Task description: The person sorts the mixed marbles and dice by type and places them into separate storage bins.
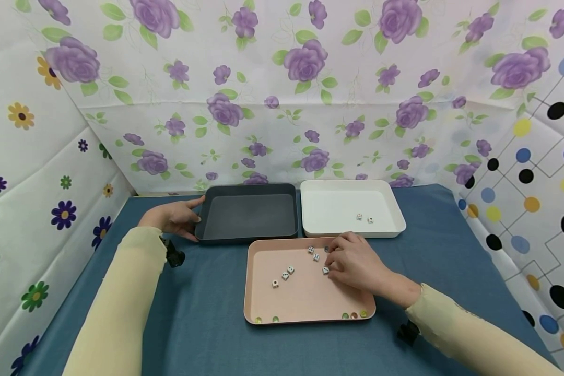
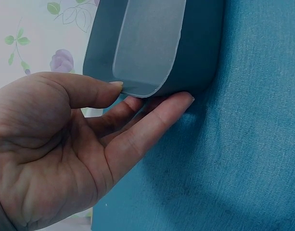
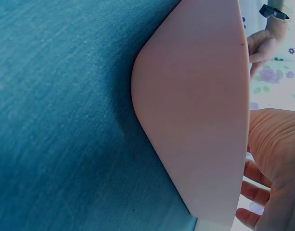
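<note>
At the left, my left hand grips the corner of a dark grey tray. The left wrist view shows the thumb on its rim and the other fingers against the outer wall. My right hand reaches into a pink tray. Its bent fingertips are at a white die; whether they pinch it is not clear. Beside those fingers lies a partly covered dark marble. Several other dice lie in the pink tray. In the right wrist view, the pink wall partly hides the right fingers.
A white tray with two dice stands at the back right, beside the dark one. Several glass marbles lie along the pink tray's near edge. Blue cloth covers the table, and patterned sheets hang around it.
</note>
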### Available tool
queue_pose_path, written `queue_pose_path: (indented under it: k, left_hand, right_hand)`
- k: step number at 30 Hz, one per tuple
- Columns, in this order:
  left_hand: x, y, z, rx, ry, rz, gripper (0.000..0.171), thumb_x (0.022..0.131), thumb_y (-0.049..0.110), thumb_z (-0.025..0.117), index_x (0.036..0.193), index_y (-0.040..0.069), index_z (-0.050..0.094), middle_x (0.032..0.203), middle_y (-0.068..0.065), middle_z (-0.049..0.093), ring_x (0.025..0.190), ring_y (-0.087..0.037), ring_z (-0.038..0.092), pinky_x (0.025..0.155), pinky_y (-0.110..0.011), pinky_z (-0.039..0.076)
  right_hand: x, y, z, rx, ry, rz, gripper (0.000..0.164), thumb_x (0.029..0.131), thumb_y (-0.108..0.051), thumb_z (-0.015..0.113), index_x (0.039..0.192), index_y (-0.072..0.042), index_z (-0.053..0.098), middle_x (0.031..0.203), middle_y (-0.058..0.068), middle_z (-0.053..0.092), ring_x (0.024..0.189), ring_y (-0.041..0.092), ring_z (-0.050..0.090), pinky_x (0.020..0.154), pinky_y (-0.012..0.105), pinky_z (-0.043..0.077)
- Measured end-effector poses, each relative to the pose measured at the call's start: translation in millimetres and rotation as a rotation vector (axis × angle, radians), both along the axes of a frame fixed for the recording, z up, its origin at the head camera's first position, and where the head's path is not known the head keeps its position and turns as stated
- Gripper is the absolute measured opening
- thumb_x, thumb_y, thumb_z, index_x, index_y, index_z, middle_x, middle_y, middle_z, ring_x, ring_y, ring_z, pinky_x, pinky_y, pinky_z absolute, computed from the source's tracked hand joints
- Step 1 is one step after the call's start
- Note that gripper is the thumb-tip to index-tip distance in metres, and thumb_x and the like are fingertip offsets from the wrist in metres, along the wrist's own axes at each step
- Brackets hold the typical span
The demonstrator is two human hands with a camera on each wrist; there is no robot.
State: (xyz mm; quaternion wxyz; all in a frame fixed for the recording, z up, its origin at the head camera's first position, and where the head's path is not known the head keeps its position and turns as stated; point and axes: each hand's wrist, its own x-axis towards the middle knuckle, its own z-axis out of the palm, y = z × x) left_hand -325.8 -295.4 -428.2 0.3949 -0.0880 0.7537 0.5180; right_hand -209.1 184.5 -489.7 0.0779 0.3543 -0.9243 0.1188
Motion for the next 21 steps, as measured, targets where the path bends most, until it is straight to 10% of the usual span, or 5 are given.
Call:
queue_pose_path:
  k: [21]
  left_hand:
    - [-0.6, -0.6, 0.6, -0.019, 0.006, -0.005, 0.080, 0.111, 0.001, 0.033, 0.159, 0.039, -0.018, 0.165, -0.033, -0.002, 0.139, -0.051, 0.040, 0.095, -0.055, 0.055]
  right_hand:
    - [-2.5, -3.3, -2.9, -0.014, 0.040, 0.022, 0.011, 0.078, -0.029, 0.090, 0.084, -0.027, 0.081, 0.107, -0.001, 0.067, 0.109, 0.023, 0.050, 0.095, 0.049, 0.042]
